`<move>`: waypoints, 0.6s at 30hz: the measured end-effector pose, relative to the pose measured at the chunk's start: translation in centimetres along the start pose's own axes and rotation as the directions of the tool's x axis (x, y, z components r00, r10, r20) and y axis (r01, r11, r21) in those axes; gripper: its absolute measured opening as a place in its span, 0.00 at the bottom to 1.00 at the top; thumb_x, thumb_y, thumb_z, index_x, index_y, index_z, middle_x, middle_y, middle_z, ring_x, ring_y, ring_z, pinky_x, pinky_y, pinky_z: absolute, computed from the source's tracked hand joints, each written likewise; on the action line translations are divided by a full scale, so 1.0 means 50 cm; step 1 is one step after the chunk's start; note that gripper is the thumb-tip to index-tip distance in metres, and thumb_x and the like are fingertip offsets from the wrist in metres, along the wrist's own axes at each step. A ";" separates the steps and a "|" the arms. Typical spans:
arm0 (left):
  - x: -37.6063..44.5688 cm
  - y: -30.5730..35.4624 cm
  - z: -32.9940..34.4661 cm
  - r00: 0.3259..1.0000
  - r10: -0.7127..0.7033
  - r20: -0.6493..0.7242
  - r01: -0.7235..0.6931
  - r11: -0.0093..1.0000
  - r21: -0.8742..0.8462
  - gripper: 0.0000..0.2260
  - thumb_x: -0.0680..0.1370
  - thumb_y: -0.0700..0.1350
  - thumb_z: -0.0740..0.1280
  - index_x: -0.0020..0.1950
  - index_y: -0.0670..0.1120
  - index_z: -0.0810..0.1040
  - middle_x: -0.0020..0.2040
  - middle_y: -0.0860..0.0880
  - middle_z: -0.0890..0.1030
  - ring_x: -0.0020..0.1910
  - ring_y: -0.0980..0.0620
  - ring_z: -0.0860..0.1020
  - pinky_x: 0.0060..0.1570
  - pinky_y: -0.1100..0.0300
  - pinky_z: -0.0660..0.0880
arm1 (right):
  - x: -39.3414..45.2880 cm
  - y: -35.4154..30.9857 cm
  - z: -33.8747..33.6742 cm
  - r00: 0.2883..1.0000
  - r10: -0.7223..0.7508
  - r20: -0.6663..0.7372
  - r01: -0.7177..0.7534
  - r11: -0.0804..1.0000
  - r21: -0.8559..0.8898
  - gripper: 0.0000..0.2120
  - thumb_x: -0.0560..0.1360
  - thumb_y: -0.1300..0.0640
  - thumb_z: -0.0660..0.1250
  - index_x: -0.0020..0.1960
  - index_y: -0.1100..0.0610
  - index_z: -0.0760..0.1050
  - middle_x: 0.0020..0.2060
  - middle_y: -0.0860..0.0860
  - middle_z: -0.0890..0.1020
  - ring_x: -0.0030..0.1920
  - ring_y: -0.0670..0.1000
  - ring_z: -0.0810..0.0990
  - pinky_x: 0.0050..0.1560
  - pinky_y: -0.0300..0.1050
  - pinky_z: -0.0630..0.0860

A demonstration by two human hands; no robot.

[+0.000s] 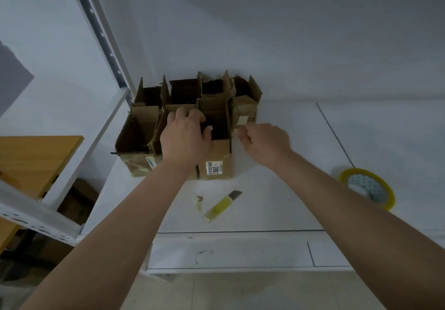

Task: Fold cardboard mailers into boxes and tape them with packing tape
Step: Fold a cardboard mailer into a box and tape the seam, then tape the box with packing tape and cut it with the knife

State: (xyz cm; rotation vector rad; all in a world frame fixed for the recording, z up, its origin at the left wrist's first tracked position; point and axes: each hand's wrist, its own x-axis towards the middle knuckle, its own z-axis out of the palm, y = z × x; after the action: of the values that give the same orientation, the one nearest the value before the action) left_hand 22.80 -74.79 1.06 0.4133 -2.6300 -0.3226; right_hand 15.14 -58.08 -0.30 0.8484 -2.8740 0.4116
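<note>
Several open cardboard boxes stand packed together at the back of the white table (277,213), flaps up. The nearest one is a box with a white "300" label (218,163). My left hand (185,136) lies over its left rim, fingers curled over the flaps and the thumb reaching into the opening. My right hand (262,141) is at the box's right side, its fingertips pinching the edge of the right flap. A roll of packing tape (367,188) with a yellow rim lies flat on the table to the right.
A yellow utility knife (222,205) with its blade out lies on the table in front of the boxes, a small scrap of tape (199,202) beside it. A white metal shelf frame (62,165) with a wooden board (33,160) stands at the left. A wall rises behind the boxes.
</note>
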 end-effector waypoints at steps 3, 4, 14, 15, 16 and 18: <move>0.003 0.039 0.002 0.995 0.103 -0.017 -0.103 0.994 -0.022 0.12 0.78 0.51 0.65 0.58 0.47 0.77 0.57 0.46 0.75 0.59 0.45 0.71 0.43 0.58 0.70 | -0.023 0.030 -0.009 0.999 -0.004 -0.053 0.001 0.998 -0.057 0.21 0.82 0.44 0.50 0.50 0.56 0.75 0.43 0.53 0.81 0.43 0.56 0.80 0.36 0.45 0.67; 0.003 0.055 0.004 0.990 0.142 -0.018 -0.143 0.989 -0.027 0.12 0.78 0.51 0.65 0.58 0.47 0.78 0.57 0.46 0.75 0.59 0.45 0.71 0.43 0.57 0.72 | -0.032 0.041 -0.013 0.998 0.005 -0.062 -0.009 0.997 -0.072 0.20 0.82 0.44 0.51 0.49 0.56 0.74 0.42 0.53 0.81 0.43 0.56 0.80 0.35 0.44 0.65; -0.020 0.258 0.095 0.830 0.553 0.077 -0.534 0.826 -0.180 0.12 0.78 0.48 0.65 0.57 0.45 0.79 0.57 0.44 0.77 0.60 0.43 0.71 0.51 0.52 0.73 | -0.172 0.208 -0.052 0.949 0.276 -0.150 -0.306 0.922 -0.237 0.22 0.81 0.42 0.51 0.61 0.55 0.74 0.50 0.55 0.82 0.50 0.59 0.81 0.42 0.47 0.72; -0.025 0.281 0.107 0.809 0.581 0.088 -0.557 0.806 -0.198 0.12 0.78 0.48 0.65 0.57 0.45 0.79 0.57 0.44 0.77 0.60 0.44 0.71 0.52 0.52 0.73 | -0.191 0.229 -0.056 0.940 0.305 -0.150 -0.334 0.913 -0.234 0.21 0.81 0.42 0.51 0.61 0.55 0.74 0.51 0.55 0.82 0.51 0.59 0.81 0.44 0.47 0.73; -0.030 0.305 0.118 0.790 0.605 0.097 -0.577 0.788 -0.214 0.12 0.78 0.49 0.65 0.58 0.45 0.79 0.57 0.45 0.77 0.61 0.44 0.70 0.52 0.52 0.73 | -0.209 0.250 -0.060 0.931 0.330 -0.153 -0.359 0.904 -0.233 0.21 0.81 0.42 0.52 0.61 0.55 0.74 0.51 0.55 0.82 0.51 0.59 0.81 0.44 0.48 0.73; -0.043 0.355 0.136 0.756 0.644 0.113 -0.610 0.757 -0.235 0.13 0.78 0.49 0.65 0.59 0.46 0.79 0.58 0.46 0.76 0.61 0.45 0.70 0.53 0.53 0.71 | -0.241 0.294 -0.071 0.912 0.373 -0.169 -0.405 0.883 -0.239 0.20 0.81 0.43 0.53 0.60 0.54 0.74 0.51 0.54 0.82 0.51 0.59 0.81 0.43 0.47 0.71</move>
State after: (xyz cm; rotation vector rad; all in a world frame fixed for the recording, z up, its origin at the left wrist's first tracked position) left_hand 17.29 -56.52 -0.54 -0.6031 -2.6948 -0.3809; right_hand 17.31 -38.96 -2.47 0.1888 -2.8869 0.0913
